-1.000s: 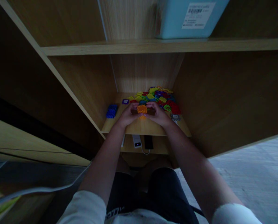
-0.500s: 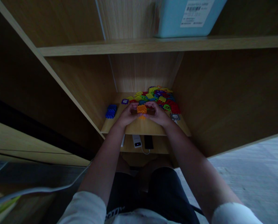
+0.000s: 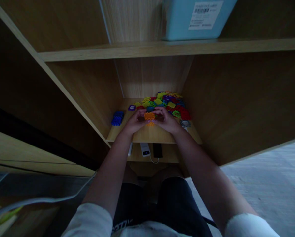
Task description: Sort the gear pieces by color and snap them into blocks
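Between my two hands is an orange interlocking block [image 3: 149, 116] with toothed edges. My left hand [image 3: 136, 121] grips its left side, and my right hand [image 3: 165, 119] grips the right side, thumbs low and fingers at the top. Just beneath it shows a bit more orange toothed plastic [image 3: 150, 124]; whether the two are joined I cannot tell. Behind my hands lies a heap of toothed pieces [image 3: 170, 102] in yellow, red, green, blue and purple. A blue block stack [image 3: 117, 118] stands to the left, near a small purple square piece [image 3: 132, 107].
A wooden shelf [image 3: 147, 136] carries the pieces. A grey piece [image 3: 185, 123] lies at its right. Below, a white power bank [image 3: 145, 149] with a cable sits beside a black phone-like slab [image 3: 157, 150]. Overhead, a light blue bin [image 3: 194, 23] rests on the upper shelf [image 3: 137, 52].
The orange block has tipped slightly between my hands, so its upper face looks flatter. Both hands keep their grip in nearly the same place. The view has shifted a little.
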`<state>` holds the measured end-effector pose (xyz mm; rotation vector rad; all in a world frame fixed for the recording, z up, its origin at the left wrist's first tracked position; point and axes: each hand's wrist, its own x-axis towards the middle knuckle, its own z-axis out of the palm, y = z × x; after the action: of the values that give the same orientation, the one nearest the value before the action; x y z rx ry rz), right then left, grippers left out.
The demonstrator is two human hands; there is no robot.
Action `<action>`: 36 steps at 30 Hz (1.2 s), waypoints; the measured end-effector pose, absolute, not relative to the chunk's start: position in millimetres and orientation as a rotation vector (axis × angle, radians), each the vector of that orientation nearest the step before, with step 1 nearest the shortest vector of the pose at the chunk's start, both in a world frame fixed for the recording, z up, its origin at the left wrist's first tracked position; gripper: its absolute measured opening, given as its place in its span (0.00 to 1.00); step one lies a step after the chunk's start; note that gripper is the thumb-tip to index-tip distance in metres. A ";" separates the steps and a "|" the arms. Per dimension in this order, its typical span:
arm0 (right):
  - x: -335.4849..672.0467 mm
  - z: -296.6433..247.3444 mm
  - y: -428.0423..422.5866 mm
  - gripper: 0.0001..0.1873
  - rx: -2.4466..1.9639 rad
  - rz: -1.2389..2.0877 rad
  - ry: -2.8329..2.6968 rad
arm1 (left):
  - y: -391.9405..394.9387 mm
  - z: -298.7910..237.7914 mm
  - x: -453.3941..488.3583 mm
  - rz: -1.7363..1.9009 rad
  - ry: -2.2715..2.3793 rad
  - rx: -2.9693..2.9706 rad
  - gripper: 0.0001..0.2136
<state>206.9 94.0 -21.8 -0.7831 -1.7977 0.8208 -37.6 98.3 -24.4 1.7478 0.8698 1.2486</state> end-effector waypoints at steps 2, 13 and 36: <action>206.3 -21.3 93.7 0.39 -0.770 0.814 -1.794 | 98.1 -25.1 -37.2 1.251 0.866 1.746 0.35; 203.9 -19.2 92.8 0.36 -0.776 0.744 -1.773 | 97.2 -22.2 -37.2 1.242 0.879 1.744 0.36; 205.7 -20.6 91.5 0.42 -0.845 0.788 -1.820 | 95.7 -21.0 -36.5 1.224 0.883 1.716 0.39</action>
<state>205.7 91.5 -20.6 -0.8449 -1.8200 0.7878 -36.5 95.7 -21.0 1.7161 0.8827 1.2236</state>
